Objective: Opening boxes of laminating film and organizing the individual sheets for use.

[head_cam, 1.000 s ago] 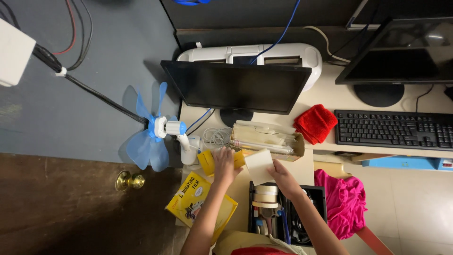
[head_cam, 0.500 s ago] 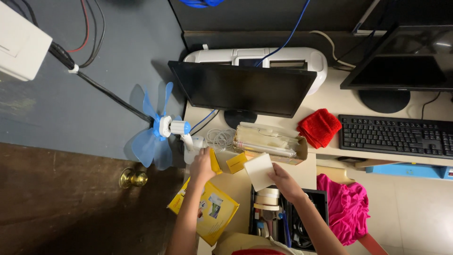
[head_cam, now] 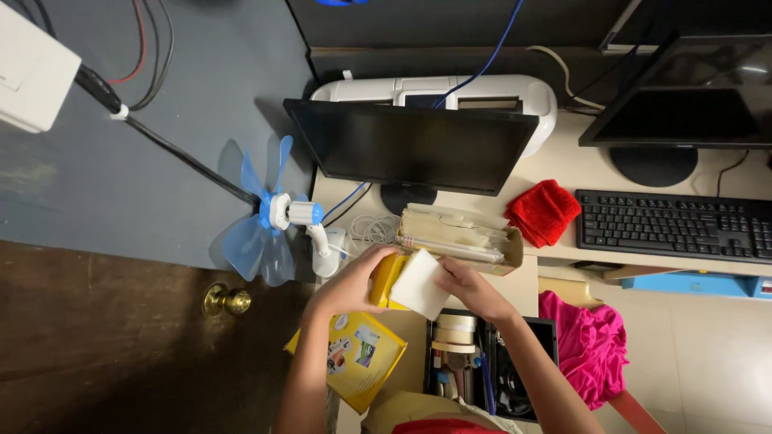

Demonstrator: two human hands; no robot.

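Left hand (head_cam: 347,283) now swinging back from fan side, closing round yellow box (head_cam: 386,281); right hand (head_cam: 466,285) still pinching white pad (head_cam: 416,283), pressing it against box above desk (head_cam: 527,281). Beyond: cardboard box (head_cam: 458,238), monitor (head_cam: 414,146).

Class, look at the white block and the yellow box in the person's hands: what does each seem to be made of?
White block: probably foam or sponge, matte, with soft thick edges. Yellow box: likely thin card, smooth with flat folded sides. Left hand holds the box, right hand the block.
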